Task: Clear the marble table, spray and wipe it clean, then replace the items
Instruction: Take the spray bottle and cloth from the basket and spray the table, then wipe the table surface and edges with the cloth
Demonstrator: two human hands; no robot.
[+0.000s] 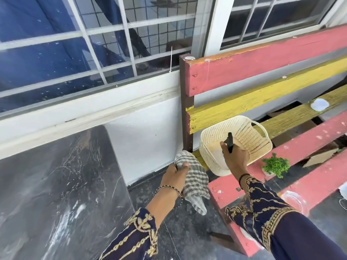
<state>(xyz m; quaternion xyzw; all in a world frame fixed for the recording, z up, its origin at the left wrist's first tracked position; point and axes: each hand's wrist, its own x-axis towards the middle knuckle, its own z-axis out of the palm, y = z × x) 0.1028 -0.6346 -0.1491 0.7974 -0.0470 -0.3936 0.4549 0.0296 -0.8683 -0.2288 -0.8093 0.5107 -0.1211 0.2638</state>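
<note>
Left fingers: curled round the striped cloth (195, 181), left hand (175, 174) held between the marble counter (56, 184) and the slat counter (262, 76).
Right fingers: right hand (235, 156) wrapped on the black sprayer (230, 142) at the basket's (249, 132) mouth; the hand hides the bottle body.
Basket: cream, tilted, at the slat counter's end, near the plant (275, 164).
Risk 1: we judge the basket could tip off the end if the sprayer presses its near rim.
Risk 2: we judge the trailing cloth may brush the floor (187, 231) and carry dirt to the marble.
Sprayer axis: near upright, top toward the window (112, 34); we cannot tell where the nozzle faces.
Cloth axis: downward from the fist.
</note>
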